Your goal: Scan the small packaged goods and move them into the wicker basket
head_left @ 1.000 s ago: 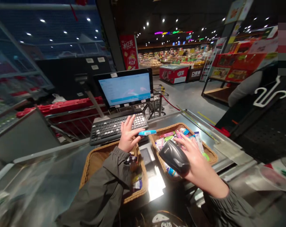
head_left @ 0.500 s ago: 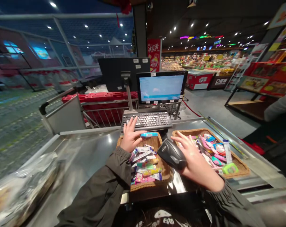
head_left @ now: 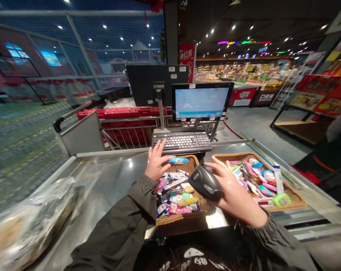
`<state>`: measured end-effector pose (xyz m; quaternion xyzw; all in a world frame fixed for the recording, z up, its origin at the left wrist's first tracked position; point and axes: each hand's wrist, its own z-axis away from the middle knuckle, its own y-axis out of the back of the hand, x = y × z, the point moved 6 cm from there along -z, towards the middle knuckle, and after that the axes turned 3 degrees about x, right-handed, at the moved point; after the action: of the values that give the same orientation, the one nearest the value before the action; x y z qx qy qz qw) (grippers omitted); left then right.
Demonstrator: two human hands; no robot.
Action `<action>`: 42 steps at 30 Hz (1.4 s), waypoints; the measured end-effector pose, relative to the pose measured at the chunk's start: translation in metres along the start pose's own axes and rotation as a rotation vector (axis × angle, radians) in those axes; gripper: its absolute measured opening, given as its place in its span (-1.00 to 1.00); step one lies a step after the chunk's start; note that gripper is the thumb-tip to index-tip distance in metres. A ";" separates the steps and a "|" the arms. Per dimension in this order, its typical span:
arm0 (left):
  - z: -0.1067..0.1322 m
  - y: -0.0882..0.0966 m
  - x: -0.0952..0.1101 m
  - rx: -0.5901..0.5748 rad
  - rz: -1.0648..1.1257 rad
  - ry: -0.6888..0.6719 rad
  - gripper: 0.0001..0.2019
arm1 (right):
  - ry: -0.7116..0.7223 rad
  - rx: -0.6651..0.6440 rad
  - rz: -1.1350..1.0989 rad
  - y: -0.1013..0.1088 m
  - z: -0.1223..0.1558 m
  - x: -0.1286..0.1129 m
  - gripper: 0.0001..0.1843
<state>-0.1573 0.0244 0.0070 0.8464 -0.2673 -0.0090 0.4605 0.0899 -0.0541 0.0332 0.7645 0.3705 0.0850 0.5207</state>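
Observation:
My left hand [head_left: 156, 162] is at the front edge of the black keyboard [head_left: 181, 141], its fingers stretched toward the left keys. By its thumb it holds a small blue packet [head_left: 178, 160] with a white barcode label, above the far rim of a wicker basket [head_left: 194, 164]. My right hand [head_left: 229, 186] is closed on a black handheld barcode scanner [head_left: 205, 183], fingertips extended past its top. The scanner's head points left over the basket, which holds several small wrapped sweets [head_left: 177, 195]. How the right thumb grips the scanner is hidden.
A second wicker basket [head_left: 296, 199] with colourful packaged items sits at the right. A lit monitor [head_left: 201, 102] stands behind the keyboard, beside a dark screen [head_left: 147, 84]. A clear plastic bag [head_left: 43, 214] lies on the metal counter [head_left: 102, 177]. Part of a person [head_left: 328, 150] shows at right.
The view has turned slightly left, so the baskets, keyboard and monitor appear further right. Both hands, the blue packet and the scanner keep almost the same place in view.

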 end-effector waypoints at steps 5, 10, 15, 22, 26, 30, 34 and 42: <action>0.005 -0.009 -0.011 -0.024 -0.006 0.007 -0.75 | -0.025 0.014 -0.008 0.000 0.002 0.001 -0.47; 0.013 -0.028 -0.025 -0.076 0.001 0.037 -0.76 | -0.043 0.000 0.011 -0.005 0.003 0.005 -0.48; 0.020 -0.044 -0.031 -0.159 -0.002 0.043 -0.79 | -0.046 -0.039 -0.002 -0.015 0.003 0.007 -0.46; 0.044 -0.063 -0.047 -0.427 -0.015 0.012 -0.80 | -0.063 -0.082 -0.015 -0.024 0.002 0.009 -0.48; 0.065 -0.074 -0.057 -0.607 -0.032 0.000 -0.81 | -0.041 -0.120 -0.045 -0.031 0.001 0.010 -0.47; 0.084 -0.083 -0.061 -0.828 -0.108 0.036 -0.74 | -0.019 -0.120 -0.093 -0.037 0.002 0.012 -0.48; 0.084 -0.079 -0.055 -0.816 -0.174 0.029 -0.73 | -0.018 -0.091 -0.099 -0.035 0.003 0.015 -0.45; 0.040 -0.063 0.003 -0.489 -0.092 -0.232 -0.70 | -0.128 -0.061 -0.040 -0.009 0.020 0.031 -0.50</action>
<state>-0.1372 0.0194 -0.0643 0.7145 -0.2694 -0.1910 0.6168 0.1182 -0.0467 0.0083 0.7445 0.3489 0.0365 0.5680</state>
